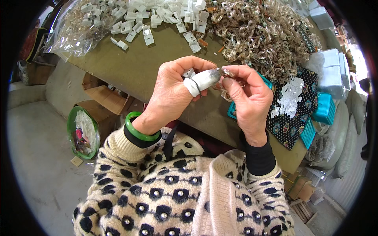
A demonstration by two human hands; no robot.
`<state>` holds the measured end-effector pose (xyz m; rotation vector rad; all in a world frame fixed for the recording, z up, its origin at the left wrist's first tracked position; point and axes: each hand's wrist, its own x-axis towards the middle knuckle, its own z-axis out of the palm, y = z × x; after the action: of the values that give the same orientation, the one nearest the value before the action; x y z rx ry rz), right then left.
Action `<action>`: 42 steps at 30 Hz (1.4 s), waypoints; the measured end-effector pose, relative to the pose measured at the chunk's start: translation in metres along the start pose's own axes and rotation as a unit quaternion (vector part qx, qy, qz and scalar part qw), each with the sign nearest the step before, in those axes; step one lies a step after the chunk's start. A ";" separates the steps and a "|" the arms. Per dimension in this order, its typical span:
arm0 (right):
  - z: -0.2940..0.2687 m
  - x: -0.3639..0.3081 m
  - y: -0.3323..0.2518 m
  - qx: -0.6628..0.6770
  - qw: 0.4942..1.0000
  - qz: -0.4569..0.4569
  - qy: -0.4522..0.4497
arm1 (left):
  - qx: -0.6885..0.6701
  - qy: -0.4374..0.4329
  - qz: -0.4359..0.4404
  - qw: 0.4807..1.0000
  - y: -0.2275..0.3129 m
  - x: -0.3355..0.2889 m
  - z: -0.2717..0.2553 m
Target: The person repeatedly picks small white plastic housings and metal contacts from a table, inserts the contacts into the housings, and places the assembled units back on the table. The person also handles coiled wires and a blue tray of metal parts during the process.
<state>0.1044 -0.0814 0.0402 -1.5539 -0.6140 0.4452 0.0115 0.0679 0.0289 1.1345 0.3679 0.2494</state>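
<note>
Your left hand [168, 91] and right hand [252, 93] meet above the near side of the olive-coloured worktop [134, 63], held close together, likely so that both sets of fingertips can share such small work. Your right grip is pinched, thumb against forefinger, on a small coil of thin, clear brownish wire [226, 95], whose loops hang below the fingers, perhaps to keep them out of the pinch. Your left grip is closed around a small white plastic piece [188, 73], mostly hidden behind the thumb; exactly how it meets the wire, you cannot tell from here. That thumb wears a white wrapping with a grey-smudged tip [202, 81], probably to shield the skin. A turquoise plastic tray [231, 111] sits partly hidden beneath your right hand. Beyond, loose white plastic casings [157, 17] lie beside a large heap of similar wire coils [256, 37], the two kinds seemingly grouped for easy reach. To the right, small white flat pieces [290, 96] rest on a dark patterned cloth [297, 128], which may keep them gathered and easy to see.
</note>
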 end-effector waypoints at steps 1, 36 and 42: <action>-0.002 -0.001 -0.001 0.054 0.997 0.050 0.004 | -0.023 -0.001 -0.007 1.000 -0.002 0.000 -0.001; 0.012 -0.008 -0.008 -0.233 0.955 -0.184 -0.007 | -0.249 -0.018 -0.097 0.963 -0.010 -0.028 -0.002; 0.009 -0.009 -0.005 -0.133 0.979 -0.151 -0.016 | -0.155 0.012 -0.065 0.986 -0.007 -0.032 0.002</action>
<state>0.0915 -0.0797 0.0432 -1.6710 -0.9501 0.1615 -0.0172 0.0512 0.0279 0.7983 0.4068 0.1975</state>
